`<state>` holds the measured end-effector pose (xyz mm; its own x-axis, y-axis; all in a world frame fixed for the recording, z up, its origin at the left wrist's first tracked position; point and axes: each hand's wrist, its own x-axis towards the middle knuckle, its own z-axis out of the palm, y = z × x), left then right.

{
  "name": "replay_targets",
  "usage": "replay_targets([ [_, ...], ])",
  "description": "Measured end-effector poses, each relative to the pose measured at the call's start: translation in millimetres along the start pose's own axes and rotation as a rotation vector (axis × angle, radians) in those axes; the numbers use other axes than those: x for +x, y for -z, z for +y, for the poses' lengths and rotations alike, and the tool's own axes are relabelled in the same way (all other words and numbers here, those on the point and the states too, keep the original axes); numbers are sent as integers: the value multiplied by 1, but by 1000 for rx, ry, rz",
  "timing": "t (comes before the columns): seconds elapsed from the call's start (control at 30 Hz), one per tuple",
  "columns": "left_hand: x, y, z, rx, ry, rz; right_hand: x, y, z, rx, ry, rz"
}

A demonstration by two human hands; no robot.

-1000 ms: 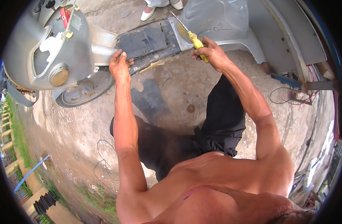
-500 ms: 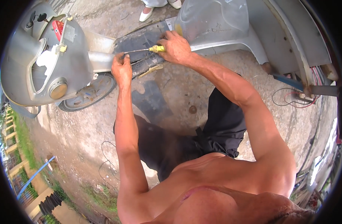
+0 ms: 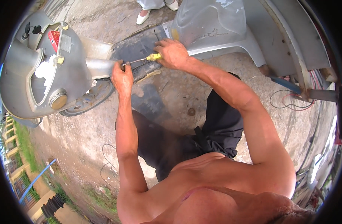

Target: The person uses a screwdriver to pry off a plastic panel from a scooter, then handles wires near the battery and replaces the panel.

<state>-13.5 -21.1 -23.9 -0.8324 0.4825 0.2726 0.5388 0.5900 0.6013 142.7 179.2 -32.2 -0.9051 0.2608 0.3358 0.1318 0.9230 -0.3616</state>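
Observation:
My right hand [image 3: 173, 54] is closed round the yellow handle of a screwdriver [image 3: 153, 57], its thin metal shaft pointing left. At the tip of that shaft, my left hand [image 3: 122, 79] pinches thumb and fingers together; whatever small thing may be between them is too small to make out. Both hands are just above the near edge of the dark floorboard [image 3: 131, 47] of a grey scooter. The scooter's grey front body [image 3: 75, 65] stands to the left, and its grey seat-side body panel [image 3: 206, 28] rises to the right.
A dark flat panel [image 3: 150, 102] lies on the dirt ground before my knees. Loose wires [image 3: 290, 100] hang at the right beside a blue bar [image 3: 286, 84]. Another person's white shoes [image 3: 143, 16] are beyond the scooter. A red box [image 3: 54, 39] sits on the front body.
Both hands and the screwdriver have dropped slightly nearer to me. The screwdriver tip now shows against the left fingertips. The whole view has shifted a little.

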Motion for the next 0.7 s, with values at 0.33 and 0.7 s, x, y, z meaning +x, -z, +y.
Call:
replay_targets([
  [0.33,28,-34,38,326,-518,-142,-2,1,2,43,16,75],
  [0.7,50,-49,42,304,-588,-481,-8,-1,-1,112,-58,86],
])
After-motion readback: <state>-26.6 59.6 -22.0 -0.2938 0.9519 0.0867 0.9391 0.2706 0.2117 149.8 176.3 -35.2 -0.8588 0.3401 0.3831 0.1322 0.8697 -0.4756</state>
